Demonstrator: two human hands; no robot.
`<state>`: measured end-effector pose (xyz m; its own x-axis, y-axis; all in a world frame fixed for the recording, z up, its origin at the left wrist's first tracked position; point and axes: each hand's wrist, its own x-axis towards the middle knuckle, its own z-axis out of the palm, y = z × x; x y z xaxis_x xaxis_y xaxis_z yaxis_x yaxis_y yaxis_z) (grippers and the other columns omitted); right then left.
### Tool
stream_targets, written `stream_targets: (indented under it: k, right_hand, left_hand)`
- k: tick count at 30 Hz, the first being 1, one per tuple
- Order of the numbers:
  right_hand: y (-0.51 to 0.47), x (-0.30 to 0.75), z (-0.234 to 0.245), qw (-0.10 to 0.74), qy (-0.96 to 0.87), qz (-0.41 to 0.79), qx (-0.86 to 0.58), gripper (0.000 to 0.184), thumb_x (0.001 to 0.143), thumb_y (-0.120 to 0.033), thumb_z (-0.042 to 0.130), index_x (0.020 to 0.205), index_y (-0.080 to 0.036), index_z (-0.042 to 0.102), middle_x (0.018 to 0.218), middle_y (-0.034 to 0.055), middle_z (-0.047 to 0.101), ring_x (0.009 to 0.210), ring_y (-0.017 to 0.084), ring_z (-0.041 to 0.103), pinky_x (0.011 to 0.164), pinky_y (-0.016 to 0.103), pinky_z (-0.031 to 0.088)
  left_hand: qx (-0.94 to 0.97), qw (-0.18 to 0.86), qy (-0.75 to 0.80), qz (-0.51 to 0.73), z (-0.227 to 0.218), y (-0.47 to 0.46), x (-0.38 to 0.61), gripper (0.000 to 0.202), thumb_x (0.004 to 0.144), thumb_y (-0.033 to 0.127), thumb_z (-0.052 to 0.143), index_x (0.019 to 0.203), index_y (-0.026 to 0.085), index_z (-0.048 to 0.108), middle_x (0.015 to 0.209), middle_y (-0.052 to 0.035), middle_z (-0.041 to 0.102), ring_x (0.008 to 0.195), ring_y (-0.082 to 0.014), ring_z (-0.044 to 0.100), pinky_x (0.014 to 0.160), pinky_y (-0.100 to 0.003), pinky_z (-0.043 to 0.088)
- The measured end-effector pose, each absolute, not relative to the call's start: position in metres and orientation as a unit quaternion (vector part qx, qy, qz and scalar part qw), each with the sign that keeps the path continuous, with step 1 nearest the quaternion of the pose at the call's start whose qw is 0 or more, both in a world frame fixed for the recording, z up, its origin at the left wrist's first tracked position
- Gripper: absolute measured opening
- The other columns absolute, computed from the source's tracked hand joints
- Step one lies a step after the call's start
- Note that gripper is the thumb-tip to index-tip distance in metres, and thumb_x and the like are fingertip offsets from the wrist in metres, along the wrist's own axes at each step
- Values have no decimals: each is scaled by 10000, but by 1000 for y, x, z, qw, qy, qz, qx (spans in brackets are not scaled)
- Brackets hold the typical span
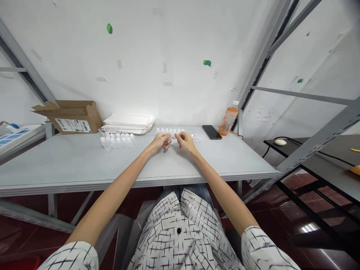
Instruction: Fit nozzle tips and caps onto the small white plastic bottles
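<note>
Above the grey table, my left hand and my right hand meet with fingertips pinched. Between them is a small pale translucent piece, too small to name and partly covered by my fingers. Directly behind my hands stands a row of small white bottle-like pieces, their lower parts hidden. Just right of my right hand lies a loose pile of small white rings or loops. To the left of my left hand, small white squeeze bottles with thin tips stand in a group.
A stack of white sheets or trays lies against the wall, beside an open cardboard box. A black phone and an orange drink bottle occupy the right rear. Metal uprights frame the table.
</note>
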<state>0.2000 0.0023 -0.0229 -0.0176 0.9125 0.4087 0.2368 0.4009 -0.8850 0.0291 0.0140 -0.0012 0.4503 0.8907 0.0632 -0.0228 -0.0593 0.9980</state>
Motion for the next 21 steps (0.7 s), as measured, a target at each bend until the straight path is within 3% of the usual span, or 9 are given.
stream_targets:
  k: [4, 7, 11, 14, 21]
  right_hand:
    - [2, 198, -22, 546, -639, 339, -423, 449, 795, -642, 628, 722, -224, 483, 587, -53, 490, 431, 91, 447, 397, 243, 405]
    - [0, 197, -20, 548, -630, 360, -416, 464, 762, -655, 652, 745, -221, 491, 643, -49, 504, 433, 85, 456, 378, 243, 408]
    - [-5, 198, -16, 551, -618, 342, -444, 451, 793, -640, 631, 728, -218, 486, 631, -52, 487, 417, 80, 451, 368, 236, 381]
    - [-7, 199, -14, 545, -619, 324, -463, 454, 833, -627, 595, 687, -214, 475, 591, -46, 486, 403, 83, 455, 380, 237, 366]
    - [-8, 199, -13, 542, -625, 340, -447, 479, 787, -666, 625, 702, -216, 485, 625, -43, 505, 403, 76, 449, 384, 236, 370]
  left_hand:
    - [622, 573, 379, 375, 1, 13, 28, 441, 886, 577, 566, 807, 143, 563, 459, 80, 399, 301, -81, 419, 371, -216, 331]
    - [634, 549, 389, 382, 3, 11, 30, 481, 880, 628, 552, 792, 155, 545, 445, 59, 443, 305, -98, 450, 361, -216, 327]
    - [655, 522, 381, 392, 4, 9, 31, 502, 763, 635, 708, 874, 176, 536, 540, 34, 558, 380, -123, 543, 364, -215, 370]
    - [663, 519, 370, 392, 1, 11, 31, 533, 701, 598, 785, 935, 194, 528, 572, 49, 565, 394, -127, 559, 359, -213, 380]
    - [653, 547, 373, 368, -5, 17, 30, 534, 834, 675, 596, 734, 152, 553, 498, 44, 444, 377, -114, 525, 363, -223, 381]
